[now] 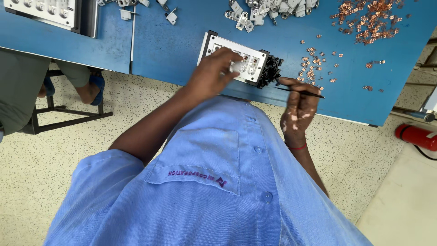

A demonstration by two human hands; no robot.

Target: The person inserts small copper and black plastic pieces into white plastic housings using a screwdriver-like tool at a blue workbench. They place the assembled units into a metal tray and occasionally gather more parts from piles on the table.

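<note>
A white rectangular fixture plate (255, 57) with several slots lies on the blue table (173, 41) near its front edge. My left hand (211, 75) rests on the plate, fingertips pinched on a small pale part (236, 67) over one slot. A cluster of black plastic pieces (271, 68) sits at the plate's right end. My right hand (298, 109) hovers just right of it at the table edge, gripping a thin black tweezer-like tool (302, 92) that points right. My blue shirt fills the lower view.
Loose copper clips (312, 66) lie right of the plate, with a bigger heap (368, 20) at the far right. Silver metal parts (264, 9) lie behind. A second fixture (45, 11) is far left. Another person's foot (93, 89), a stool (59, 114) and a red extinguisher (416, 136) are on the floor.
</note>
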